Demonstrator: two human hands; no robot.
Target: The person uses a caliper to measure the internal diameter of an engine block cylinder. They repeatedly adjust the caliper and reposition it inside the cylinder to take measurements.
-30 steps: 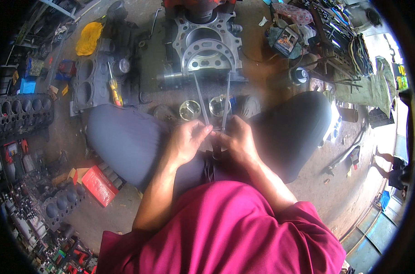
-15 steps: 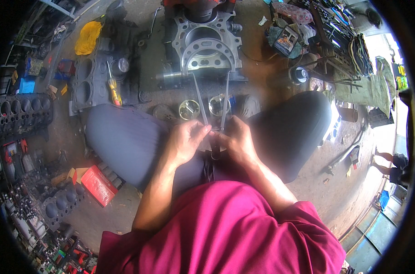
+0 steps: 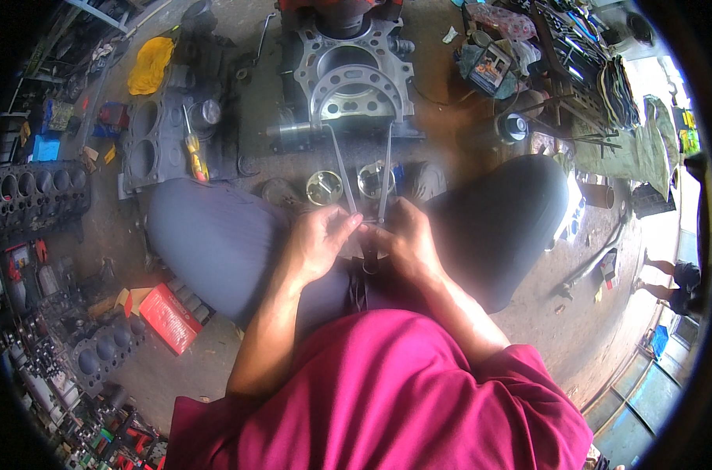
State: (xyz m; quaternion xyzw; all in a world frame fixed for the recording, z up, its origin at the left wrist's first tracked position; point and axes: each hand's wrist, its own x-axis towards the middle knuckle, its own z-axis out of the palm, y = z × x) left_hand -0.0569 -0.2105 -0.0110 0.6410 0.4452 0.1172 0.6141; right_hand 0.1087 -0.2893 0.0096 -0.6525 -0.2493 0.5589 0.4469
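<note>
My left hand and my right hand are closed around the near end of a metal caliper, fingertips meeting at its joint between my knees. Its two long legs spread away from me. Their tips reach the open ends of a large micrometer with a C-shaped, holed frame. The micrometer's barrel points left. Behind the frame is a grey engine block. Below the caliper's tips, two pistons lie on the floor. My fingers hide the caliper's joint.
On the left are another engine block, a yellow-handled screwdriver, a cylinder block and a red box. At the right stand a rack of tools and a metal canister. Part of another person shows at the right rim.
My hands, the caliper and the micrometer hold almost the same place. The other person at the right rim has shifted slightly.
</note>
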